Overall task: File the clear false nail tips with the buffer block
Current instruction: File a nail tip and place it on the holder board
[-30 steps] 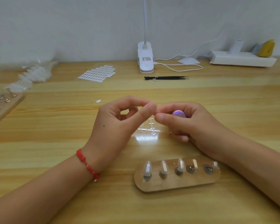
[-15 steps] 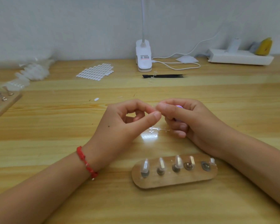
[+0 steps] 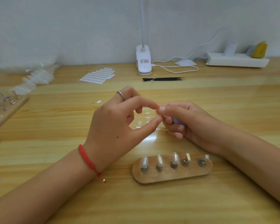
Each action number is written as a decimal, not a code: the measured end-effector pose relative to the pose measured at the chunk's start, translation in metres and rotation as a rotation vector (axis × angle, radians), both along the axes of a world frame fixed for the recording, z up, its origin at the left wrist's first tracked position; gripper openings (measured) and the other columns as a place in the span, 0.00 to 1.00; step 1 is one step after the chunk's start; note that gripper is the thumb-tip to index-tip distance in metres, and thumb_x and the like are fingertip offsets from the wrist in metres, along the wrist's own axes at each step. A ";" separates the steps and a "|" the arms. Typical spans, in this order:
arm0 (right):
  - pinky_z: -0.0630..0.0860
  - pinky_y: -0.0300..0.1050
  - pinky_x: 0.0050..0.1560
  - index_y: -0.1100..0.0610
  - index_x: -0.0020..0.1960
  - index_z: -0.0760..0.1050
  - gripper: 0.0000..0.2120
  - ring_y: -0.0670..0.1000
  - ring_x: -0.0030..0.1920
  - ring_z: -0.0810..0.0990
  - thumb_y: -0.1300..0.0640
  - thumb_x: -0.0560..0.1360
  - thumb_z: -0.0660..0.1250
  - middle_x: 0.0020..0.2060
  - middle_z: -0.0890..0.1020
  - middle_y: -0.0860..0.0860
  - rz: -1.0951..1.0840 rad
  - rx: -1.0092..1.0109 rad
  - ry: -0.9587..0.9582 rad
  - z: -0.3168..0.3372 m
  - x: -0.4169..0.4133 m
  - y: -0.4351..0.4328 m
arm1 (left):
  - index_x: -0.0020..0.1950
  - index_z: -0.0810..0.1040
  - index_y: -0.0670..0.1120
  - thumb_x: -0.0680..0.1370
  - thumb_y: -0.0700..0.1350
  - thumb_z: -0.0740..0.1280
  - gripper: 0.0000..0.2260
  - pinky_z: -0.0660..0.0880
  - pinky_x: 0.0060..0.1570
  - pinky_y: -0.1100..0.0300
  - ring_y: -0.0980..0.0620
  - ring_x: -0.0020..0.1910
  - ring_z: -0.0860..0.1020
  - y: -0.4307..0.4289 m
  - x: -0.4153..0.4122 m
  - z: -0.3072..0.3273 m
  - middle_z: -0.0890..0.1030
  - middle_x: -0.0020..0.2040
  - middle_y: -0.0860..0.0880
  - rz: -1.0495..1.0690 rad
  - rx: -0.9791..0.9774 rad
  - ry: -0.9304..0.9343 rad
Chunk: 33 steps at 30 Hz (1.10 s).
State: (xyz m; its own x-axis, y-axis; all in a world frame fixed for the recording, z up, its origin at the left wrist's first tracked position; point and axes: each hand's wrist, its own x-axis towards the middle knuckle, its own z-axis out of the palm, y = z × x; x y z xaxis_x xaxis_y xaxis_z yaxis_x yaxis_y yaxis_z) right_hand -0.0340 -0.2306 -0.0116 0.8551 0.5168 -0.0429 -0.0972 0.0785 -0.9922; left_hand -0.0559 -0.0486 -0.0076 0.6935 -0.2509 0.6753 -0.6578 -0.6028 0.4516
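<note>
The left hand (image 3: 113,125) pinches a clear nail tip (image 3: 157,115) between thumb and forefinger, at the hand's 3 o'clock. The right hand (image 3: 192,125) curls round the purple buffer block (image 3: 178,123), at the tip's 4 o'clock.

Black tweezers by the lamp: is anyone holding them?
No, the black tweezers lie untouched on the table near the lamp clamp.
</note>
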 end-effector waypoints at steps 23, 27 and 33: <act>0.63 0.34 0.22 0.56 0.44 0.76 0.06 0.44 0.25 0.59 0.55 0.77 0.64 0.29 0.67 0.47 -0.119 0.168 0.139 -0.002 0.008 -0.006 | 0.40 0.82 0.57 0.65 0.58 0.71 0.08 0.67 0.36 0.62 0.56 0.36 0.73 -0.031 -0.040 -0.004 0.73 0.34 0.56 -0.143 0.081 0.316; 0.63 0.34 0.22 0.56 0.43 0.76 0.07 0.44 0.25 0.59 0.55 0.78 0.64 0.29 0.67 0.47 -0.116 0.168 0.137 -0.002 0.009 -0.006 | 0.40 0.82 0.58 0.65 0.59 0.71 0.08 0.67 0.36 0.62 0.57 0.36 0.72 -0.032 -0.040 -0.005 0.72 0.34 0.57 -0.133 0.093 0.321; 0.63 0.34 0.22 0.56 0.43 0.75 0.06 0.43 0.24 0.60 0.55 0.76 0.65 0.29 0.67 0.47 -0.109 0.177 0.134 -0.003 0.009 -0.006 | 0.41 0.82 0.58 0.66 0.59 0.71 0.08 0.66 0.36 0.63 0.57 0.36 0.72 -0.033 -0.039 -0.004 0.72 0.35 0.57 -0.138 0.089 0.329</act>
State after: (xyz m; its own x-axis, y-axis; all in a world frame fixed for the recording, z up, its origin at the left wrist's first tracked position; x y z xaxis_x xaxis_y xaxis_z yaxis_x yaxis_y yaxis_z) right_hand -0.0250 -0.2364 -0.0142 0.8990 0.4313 -0.0764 -0.2081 0.2670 -0.9410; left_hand -0.0953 -0.0812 -0.0121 0.8256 -0.4047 0.3931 -0.5638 -0.5649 0.6026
